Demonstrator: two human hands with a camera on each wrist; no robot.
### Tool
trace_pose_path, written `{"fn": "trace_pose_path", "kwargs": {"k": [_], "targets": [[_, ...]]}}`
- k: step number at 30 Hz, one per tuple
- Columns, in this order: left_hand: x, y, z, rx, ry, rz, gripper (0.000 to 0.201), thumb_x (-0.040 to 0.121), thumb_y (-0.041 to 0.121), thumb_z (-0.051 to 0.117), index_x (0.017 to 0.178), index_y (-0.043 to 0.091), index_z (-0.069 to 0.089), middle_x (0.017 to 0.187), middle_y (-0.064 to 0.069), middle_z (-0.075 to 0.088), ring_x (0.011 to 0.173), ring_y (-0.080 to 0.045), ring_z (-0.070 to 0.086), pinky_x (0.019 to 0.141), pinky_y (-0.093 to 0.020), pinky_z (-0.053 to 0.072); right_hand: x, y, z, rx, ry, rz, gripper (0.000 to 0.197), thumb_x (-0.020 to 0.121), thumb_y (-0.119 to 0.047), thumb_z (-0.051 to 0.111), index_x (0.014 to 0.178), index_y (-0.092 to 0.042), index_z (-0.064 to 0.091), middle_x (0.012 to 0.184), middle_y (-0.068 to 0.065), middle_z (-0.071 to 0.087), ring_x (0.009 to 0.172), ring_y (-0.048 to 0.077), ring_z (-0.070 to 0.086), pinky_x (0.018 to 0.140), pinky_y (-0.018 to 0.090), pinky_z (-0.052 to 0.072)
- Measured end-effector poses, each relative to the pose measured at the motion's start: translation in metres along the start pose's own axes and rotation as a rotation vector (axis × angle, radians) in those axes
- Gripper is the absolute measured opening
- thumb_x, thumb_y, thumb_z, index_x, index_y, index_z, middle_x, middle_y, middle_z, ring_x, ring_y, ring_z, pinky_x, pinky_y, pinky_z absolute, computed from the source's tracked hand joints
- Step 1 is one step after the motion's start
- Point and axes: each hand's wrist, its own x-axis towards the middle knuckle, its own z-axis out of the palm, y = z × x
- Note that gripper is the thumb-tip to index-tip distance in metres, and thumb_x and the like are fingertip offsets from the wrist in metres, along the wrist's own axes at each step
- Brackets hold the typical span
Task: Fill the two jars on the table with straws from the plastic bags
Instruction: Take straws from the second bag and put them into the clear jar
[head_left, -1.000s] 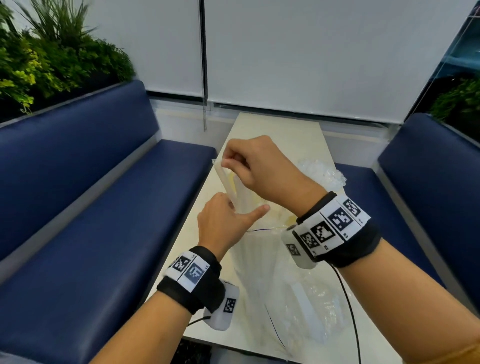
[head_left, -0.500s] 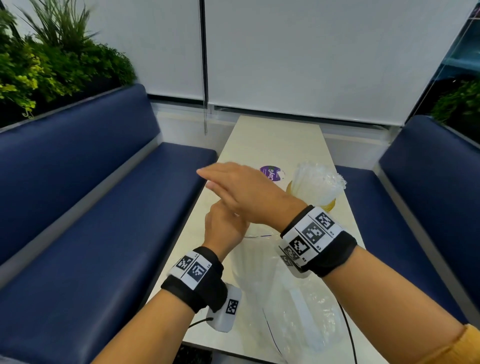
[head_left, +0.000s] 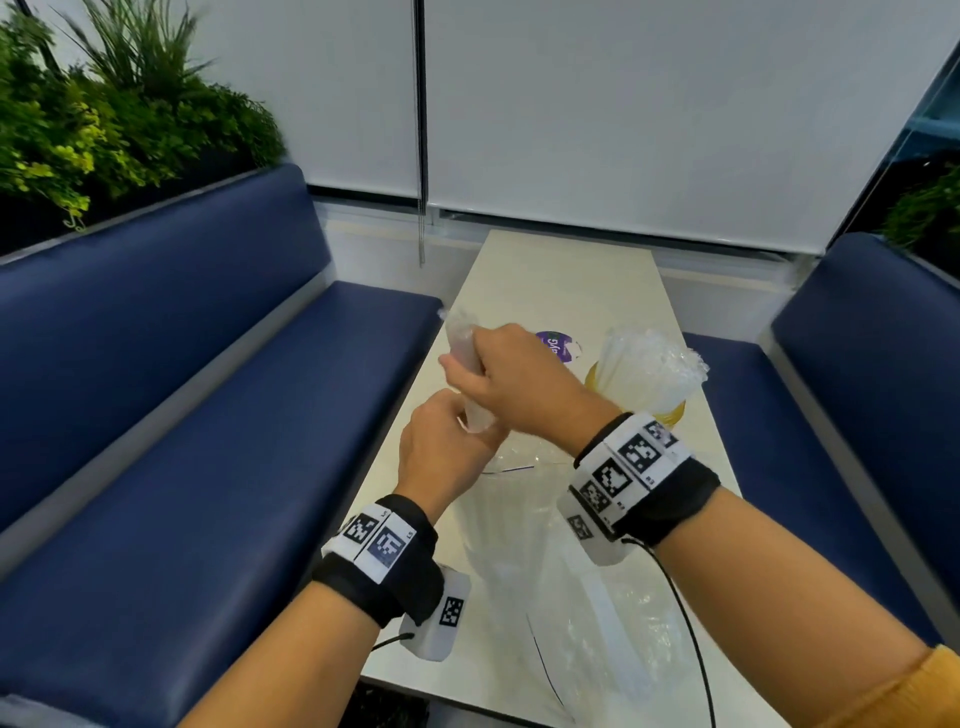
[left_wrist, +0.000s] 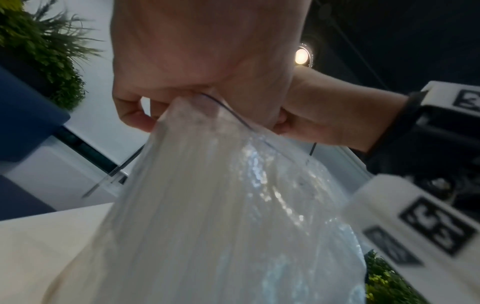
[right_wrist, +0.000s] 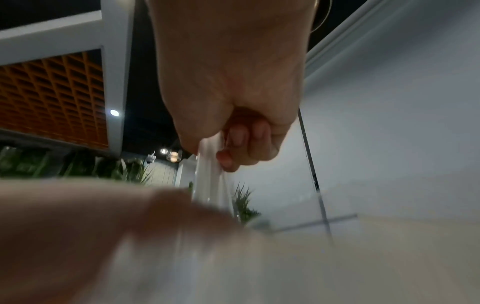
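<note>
My right hand (head_left: 483, 374) grips a bundle of white wrapped straws (head_left: 464, 364), which sticks up to the left out of the clear plastic bag (head_left: 524, 514). The same grip shows in the right wrist view, fingers (right_wrist: 241, 142) curled round the straws (right_wrist: 207, 164). My left hand (head_left: 447, 441) sits just below and holds the bag's gathered mouth (left_wrist: 197, 115). A yellow-tinted jar (head_left: 649, 400) packed with white straws (head_left: 644, 364) stands on the table (head_left: 566, 291) to the right. I see no second jar.
A round purple sticker (head_left: 558, 345) lies on the table behind my right hand. Blue benches (head_left: 208, 415) run along both sides, the right bench (head_left: 857, 364) close to the jar. Plants (head_left: 104, 104) stand behind the left bench. A thin black cable (head_left: 685, 634) trails over the bag.
My right hand, flat and open half a second ago, now has its fingers curled round a bundle of straws and lifts it above the left hand. The left hand stays at the bag's mouth.
</note>
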Motion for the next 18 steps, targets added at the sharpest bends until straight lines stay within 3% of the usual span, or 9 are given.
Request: {"fn": "trace_pose_path", "kwargs": {"k": [3, 7, 9, 11, 14, 18], "targets": [[0.003, -0.008, -0.005, 0.104, 0.002, -0.001, 0.042, 0.072, 0.062, 0.077, 0.081, 0.023, 0.064, 0.082, 0.006, 0.062, 0.074, -0.015, 0.058, 0.062, -0.032, 0.045, 0.02, 0.002, -0.034, 0.163, 0.125, -0.03, 0.046, 0.099, -0.037, 0.053, 0.062, -0.01, 0.047, 0.054, -0.002, 0.042, 0.048, 0.014, 0.036, 0.055, 0.034, 0.03], [0.0, -0.016, -0.016, 0.093, 0.007, -0.006, 0.035, 0.071, 0.054, 0.085, 0.088, 0.029, 0.067, 0.092, 0.011, 0.061, 0.08, -0.005, 0.056, 0.072, -0.029, 0.049, 0.047, 0.005, -0.092, 0.331, 0.376, -0.062, 0.043, 0.099, -0.03, 0.054, 0.067, -0.002, 0.059, 0.057, 0.009, 0.049, 0.053, 0.012, 0.042, 0.055, 0.036, 0.039], [-0.001, -0.021, -0.023, 0.084, 0.008, -0.015, 0.032, 0.072, 0.05, 0.086, 0.092, 0.032, 0.069, 0.092, 0.013, 0.059, 0.083, 0.001, 0.055, 0.071, -0.025, 0.045, 0.061, 0.015, -0.106, 0.355, 0.467, -0.046, 0.045, 0.099, -0.032, 0.053, 0.08, 0.007, 0.065, 0.07, 0.025, 0.06, 0.059, 0.018, 0.048, 0.055, 0.037, 0.043], [-0.001, -0.026, -0.029, 0.094, 0.004, -0.025, 0.031, 0.073, 0.048, 0.086, 0.094, 0.032, 0.07, 0.093, 0.013, 0.058, 0.083, 0.002, 0.054, 0.068, -0.022, 0.042, 0.075, 0.031, -0.105, 0.328, 0.519, -0.027, 0.046, 0.099, -0.034, 0.052, 0.082, 0.007, 0.065, 0.079, 0.027, 0.066, 0.061, 0.021, 0.051, 0.056, 0.034, 0.042], [-0.001, -0.035, -0.038, 0.11, 0.007, -0.023, 0.029, 0.074, 0.044, 0.086, 0.094, 0.03, 0.071, 0.092, 0.012, 0.059, 0.081, 0.0, 0.054, 0.065, -0.019, 0.04, 0.092, 0.06, -0.08, 0.209, 0.484, 0.083, 0.048, 0.099, -0.043, 0.049, 0.079, -0.001, 0.062, 0.076, 0.021, 0.066, 0.064, 0.028, 0.057, 0.06, 0.039, 0.044], [-0.002, -0.044, -0.047, 0.08, 0.005, -0.024, 0.024, 0.077, 0.037, 0.086, 0.095, 0.029, 0.071, 0.094, 0.01, 0.061, 0.084, -0.005, 0.057, 0.07, -0.021, 0.045, 0.093, 0.098, -0.021, 0.073, 0.204, 0.265, 0.049, 0.097, -0.055, 0.047, 0.071, -0.013, 0.05, 0.068, 0.009, 0.059, 0.06, 0.026, 0.054, 0.052, 0.031, 0.037]]}}
